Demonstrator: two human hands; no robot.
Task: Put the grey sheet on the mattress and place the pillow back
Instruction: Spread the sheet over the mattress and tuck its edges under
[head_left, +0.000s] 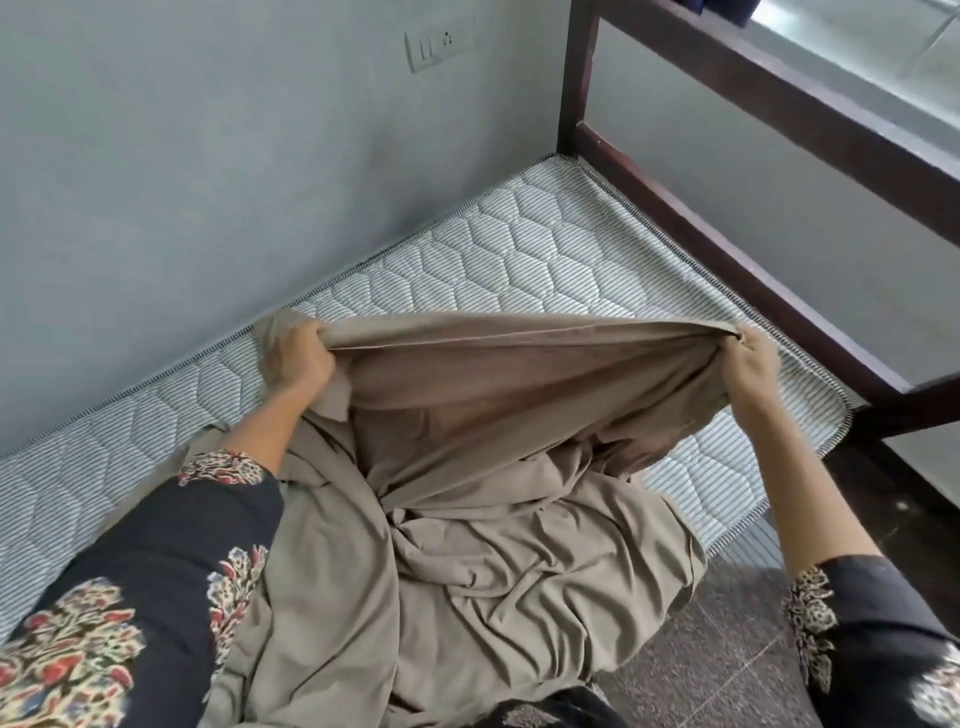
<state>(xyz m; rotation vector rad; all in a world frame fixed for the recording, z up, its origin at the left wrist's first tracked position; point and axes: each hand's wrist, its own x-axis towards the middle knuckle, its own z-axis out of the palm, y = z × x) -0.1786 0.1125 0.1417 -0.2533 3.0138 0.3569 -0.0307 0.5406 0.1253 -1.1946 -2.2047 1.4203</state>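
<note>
Left hand (297, 359) and right hand (751, 364) each clench the grey sheet (498, 499) hem, fingers curled, stretching it to spread over the bare mattress (519, 244)

The grey sheet (493, 519) is heaped, crumpled, at 6 o'clock on the mattress (519, 244), with its hemmed edge stretched taut between the left hand (298, 358) and right hand (753, 364). The bare, hexagon-quilted mattress is laid from 8 toward 1 o'clock.
</note>
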